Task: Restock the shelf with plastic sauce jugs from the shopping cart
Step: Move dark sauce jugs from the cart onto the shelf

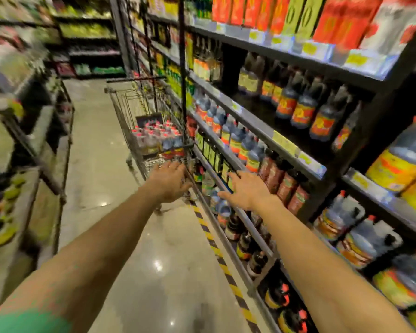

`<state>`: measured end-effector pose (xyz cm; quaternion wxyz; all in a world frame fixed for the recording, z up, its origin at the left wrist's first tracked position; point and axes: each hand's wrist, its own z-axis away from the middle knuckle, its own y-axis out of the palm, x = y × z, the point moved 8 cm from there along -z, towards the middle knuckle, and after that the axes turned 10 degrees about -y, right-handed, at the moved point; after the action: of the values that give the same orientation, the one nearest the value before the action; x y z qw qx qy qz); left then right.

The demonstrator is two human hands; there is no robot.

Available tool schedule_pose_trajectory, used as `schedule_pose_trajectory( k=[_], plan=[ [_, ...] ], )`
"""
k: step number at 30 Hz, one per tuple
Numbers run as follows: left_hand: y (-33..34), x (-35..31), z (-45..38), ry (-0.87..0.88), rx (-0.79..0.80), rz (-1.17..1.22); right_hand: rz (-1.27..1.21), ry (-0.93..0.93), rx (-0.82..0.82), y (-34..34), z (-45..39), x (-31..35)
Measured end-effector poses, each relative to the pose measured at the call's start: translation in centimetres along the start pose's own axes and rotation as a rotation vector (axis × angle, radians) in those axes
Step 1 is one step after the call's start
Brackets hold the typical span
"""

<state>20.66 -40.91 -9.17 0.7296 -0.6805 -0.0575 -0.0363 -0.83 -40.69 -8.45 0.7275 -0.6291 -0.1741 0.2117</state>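
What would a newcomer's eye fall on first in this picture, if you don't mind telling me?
Two bare arms stretch forward down the aisle, the left hand and the right hand both empty with fingers spread, reaching toward the shopping cart ahead. Red-capped sauce jugs crowd the cart's near end. On the right runs the shelf, packed with dark bottles bearing orange and yellow labels, and a yellow-and-black striped line marks the glossy floor along its foot.
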Motion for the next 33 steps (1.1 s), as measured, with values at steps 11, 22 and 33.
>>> schedule_pose_trajectory(
  k=[11,22,33],
  plan=[
    [1.6,10.7,-11.5,-0.250,0.021,0.029,0.015,-0.201,-0.006,-1.5,-21.9,1.1],
    [6.4,18.6,-31.4,-0.275,0.085,0.083,0.038,-0.201,0.086,-0.7,-43.3,-1.5],
    [9.3,22.5,-48.9,-0.244,0.152,0.118,-0.007,-0.193,0.179,0.1,-60.6,-5.9]
  ],
)
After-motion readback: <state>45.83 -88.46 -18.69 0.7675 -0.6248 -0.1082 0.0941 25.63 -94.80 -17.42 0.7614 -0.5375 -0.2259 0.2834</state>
